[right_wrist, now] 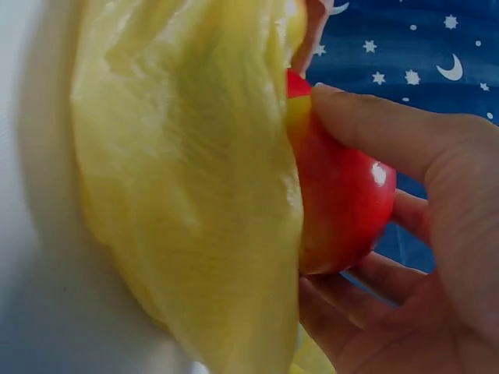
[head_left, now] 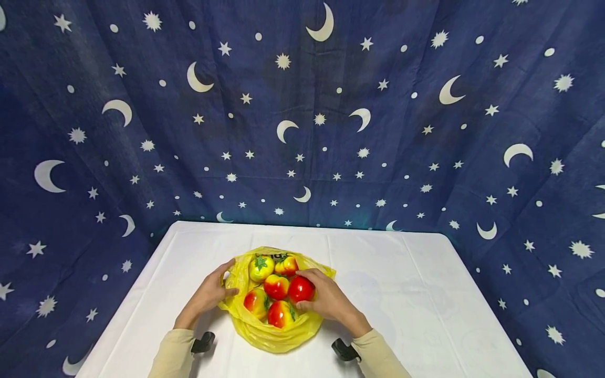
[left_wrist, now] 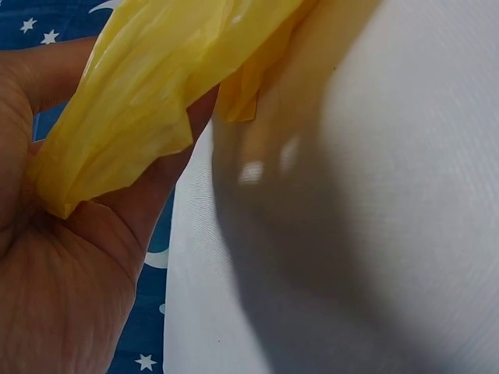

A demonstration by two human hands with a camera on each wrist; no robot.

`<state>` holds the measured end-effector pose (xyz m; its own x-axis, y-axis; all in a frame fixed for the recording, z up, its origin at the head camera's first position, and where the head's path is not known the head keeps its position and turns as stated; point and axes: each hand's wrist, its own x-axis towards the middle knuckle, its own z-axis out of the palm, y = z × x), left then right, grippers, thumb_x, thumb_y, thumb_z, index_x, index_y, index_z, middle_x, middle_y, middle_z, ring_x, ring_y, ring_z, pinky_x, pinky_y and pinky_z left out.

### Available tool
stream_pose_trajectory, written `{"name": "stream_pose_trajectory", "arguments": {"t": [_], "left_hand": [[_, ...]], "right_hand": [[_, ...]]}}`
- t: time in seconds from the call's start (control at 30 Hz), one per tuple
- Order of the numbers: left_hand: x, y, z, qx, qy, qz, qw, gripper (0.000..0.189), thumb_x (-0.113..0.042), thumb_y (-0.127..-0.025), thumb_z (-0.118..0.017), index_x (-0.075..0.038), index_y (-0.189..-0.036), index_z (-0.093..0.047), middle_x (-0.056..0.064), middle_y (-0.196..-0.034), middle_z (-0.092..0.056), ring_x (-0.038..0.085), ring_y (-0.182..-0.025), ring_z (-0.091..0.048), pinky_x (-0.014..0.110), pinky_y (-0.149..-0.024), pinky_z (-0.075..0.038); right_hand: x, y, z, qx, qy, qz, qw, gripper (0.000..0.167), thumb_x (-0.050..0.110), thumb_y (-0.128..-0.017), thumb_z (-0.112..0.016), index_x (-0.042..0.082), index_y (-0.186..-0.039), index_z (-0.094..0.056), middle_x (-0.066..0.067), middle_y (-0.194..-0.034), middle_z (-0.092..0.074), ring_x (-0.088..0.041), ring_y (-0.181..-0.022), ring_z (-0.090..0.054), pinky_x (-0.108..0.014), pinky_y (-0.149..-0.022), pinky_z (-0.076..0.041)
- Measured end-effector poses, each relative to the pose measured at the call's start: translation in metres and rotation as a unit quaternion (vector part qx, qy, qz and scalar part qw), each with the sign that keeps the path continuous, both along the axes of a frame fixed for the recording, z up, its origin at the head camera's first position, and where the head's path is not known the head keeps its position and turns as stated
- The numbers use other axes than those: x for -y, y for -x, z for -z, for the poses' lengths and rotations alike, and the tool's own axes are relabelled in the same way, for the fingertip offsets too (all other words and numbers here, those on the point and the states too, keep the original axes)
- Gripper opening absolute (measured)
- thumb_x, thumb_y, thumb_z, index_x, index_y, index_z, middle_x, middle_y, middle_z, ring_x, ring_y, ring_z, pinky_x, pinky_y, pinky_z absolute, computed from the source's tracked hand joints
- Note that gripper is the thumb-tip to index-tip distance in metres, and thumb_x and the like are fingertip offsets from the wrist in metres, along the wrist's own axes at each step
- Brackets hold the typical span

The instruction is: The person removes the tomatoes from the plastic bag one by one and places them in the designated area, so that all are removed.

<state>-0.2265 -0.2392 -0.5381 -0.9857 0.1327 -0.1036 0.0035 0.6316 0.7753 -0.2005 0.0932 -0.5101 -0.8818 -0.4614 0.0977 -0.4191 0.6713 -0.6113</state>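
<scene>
A yellow plastic bag (head_left: 274, 338) lies with its mouth wide on the table, holding several shiny red and yellow tomatoes (head_left: 276, 287), some with green leafy tops. At the bag's left rim is my left hand (head_left: 210, 291); in the left wrist view the bag's edge (left_wrist: 148, 101) passes between its thumb and fingers. My right hand (head_left: 331, 300) grips the reddest tomato (head_left: 301, 289) at the right side of the opening. Thumb and fingers curl around that tomato (right_wrist: 347, 199) in the right wrist view, where the bag's side (right_wrist: 187, 179) hides part of it.
A white cloth covers the table (head_left: 402, 294). Behind and on both sides hangs a dark blue curtain (head_left: 321, 68) with moons and stars. Black wrist straps (head_left: 203, 342) sit at the ends of the beige sleeves (head_left: 172, 357).
</scene>
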Motion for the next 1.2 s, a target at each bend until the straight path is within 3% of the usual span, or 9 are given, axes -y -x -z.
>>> {"name": "stream_pose_trajectory", "arguments": {"t": [0.27,0.63,0.73,0.9,1.2], "left_hand": [[-0.001,-0.002,-0.002,0.005,0.001,-0.006,1.0000,0.087,-0.007,-0.079,-0.077,-0.009,-0.154,-0.032,0.020,-0.158,-0.032,0.045,-0.144,-0.031,0.060,-0.117,-0.027],[-0.001,-0.004,-0.004,-0.002,-0.001,-0.002,1.0000,0.087,-0.006,-0.079,-0.076,-0.007,-0.154,-0.031,0.020,-0.158,-0.032,0.045,-0.144,-0.031,0.060,-0.117,-0.029],[-0.001,-0.003,-0.004,-0.006,0.000,0.001,1.0000,0.087,-0.006,-0.079,-0.076,-0.006,-0.153,-0.031,0.021,-0.158,-0.032,0.044,-0.145,-0.031,0.060,-0.117,-0.029],[0.000,-0.003,-0.004,-0.009,-0.003,0.004,0.9999,0.087,-0.006,-0.079,-0.076,-0.006,-0.153,-0.031,0.021,-0.158,-0.032,0.044,-0.145,-0.031,0.059,-0.117,-0.030],[0.000,-0.002,-0.002,-0.008,-0.004,0.007,0.9999,0.087,-0.006,-0.079,-0.076,-0.006,-0.153,-0.031,0.021,-0.158,-0.032,0.044,-0.145,-0.030,0.060,-0.117,-0.029]], "right_hand": [[-0.001,0.000,-0.008,0.000,0.041,0.001,0.9992,0.066,0.034,-0.079,-0.081,0.021,-0.138,-0.055,-0.003,-0.136,-0.054,-0.026,-0.123,-0.056,-0.047,-0.102,-0.053],[-0.004,-0.001,-0.017,-0.032,0.090,0.012,0.9953,0.062,0.030,-0.077,-0.083,0.020,-0.132,-0.057,0.000,-0.131,-0.056,-0.020,-0.115,-0.061,-0.036,-0.098,-0.057],[-0.005,0.000,-0.017,-0.042,0.119,0.021,0.9918,0.062,0.027,-0.076,-0.084,0.019,-0.131,-0.058,0.000,-0.131,-0.055,-0.019,-0.115,-0.062,-0.033,-0.097,-0.056],[-0.006,-0.002,-0.015,-0.058,0.172,0.056,0.9818,0.062,0.026,-0.075,-0.085,0.022,-0.130,-0.058,-0.001,-0.135,-0.054,-0.020,-0.118,-0.061,-0.039,-0.097,-0.057],[-0.014,0.004,-0.016,-0.056,0.206,0.081,0.9736,0.061,0.025,-0.075,-0.085,0.028,-0.128,-0.057,0.006,-0.131,-0.056,-0.016,-0.118,-0.059,-0.042,-0.095,-0.058]]}}
